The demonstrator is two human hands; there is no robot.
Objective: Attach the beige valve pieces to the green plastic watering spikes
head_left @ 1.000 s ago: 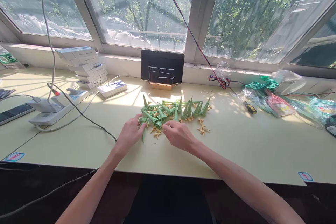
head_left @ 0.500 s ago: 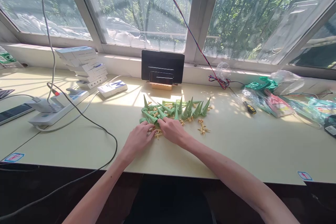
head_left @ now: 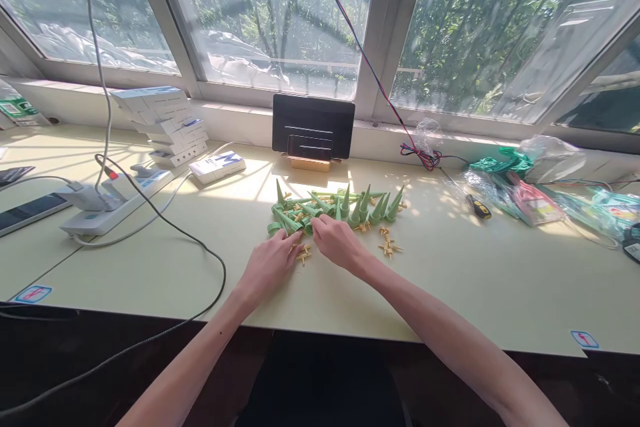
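Several green cones [head_left: 394,205] and pale wooden spiky pieces [head_left: 389,247] form a cluster in the middle of the table. Some cones stand upright on the right side, while others lie tipped on the left. At the cluster's near left edge, my left hand [head_left: 270,261] has its fingers bent together beside a lying cone [head_left: 286,221]; what they pinch is hidden. My right hand [head_left: 336,240] is closed at the cluster's front, its fingertips among the green pieces, and its hold cannot be made out. A few more wooden pieces [head_left: 303,254] lie between the hands.
A black tablet [head_left: 314,121] and a phone stand in a wooden holder [head_left: 310,165] behind the cluster. Stacked white boxes [head_left: 170,123], a power strip [head_left: 95,219] and a dark cable [head_left: 220,267] are at left. Plastic bags [head_left: 537,203] and a yellow-black tool [head_left: 479,207] lie at right.
My right hand has shifted slightly up and right, apart from my left hand. The left hand stays close by the lying cone. The whole view has moved a little.
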